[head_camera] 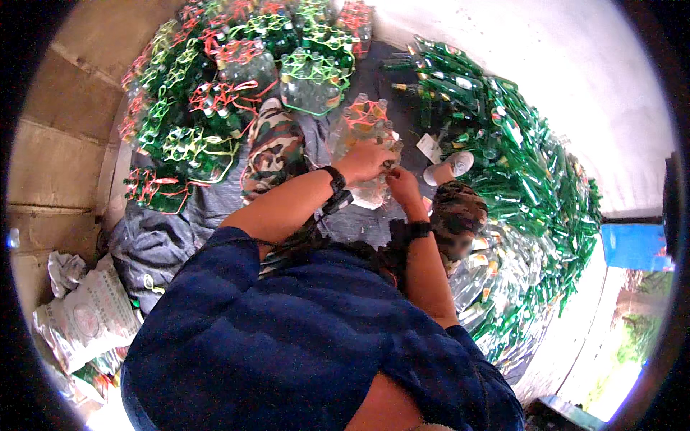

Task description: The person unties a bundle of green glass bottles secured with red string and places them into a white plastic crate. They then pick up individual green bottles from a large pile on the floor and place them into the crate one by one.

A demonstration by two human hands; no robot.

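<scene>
A cluster of clear glass bottles (347, 132) stands upright on the floor between my legs. Pink strap (367, 114) is woven around the necks at its far side. My left hand (366, 159) reaches over the cluster, its fingers curled around bottle necks on the right side. Close beside it, my right hand (403, 183) has its fingers drawn together at a near bottle neck. Whether strap lies between the right fingers is too small to tell. My left hand hides part of the cluster.
Bottle bundles tied with green strap (310, 67) and pink strap (215, 99) crowd the far left. Loose green bottles (517, 151) form a heap along the right, with clear bottles (501, 258) nearer me. A white sack (89, 318) lies at the left. Dark cloth (156, 237) covers floor there.
</scene>
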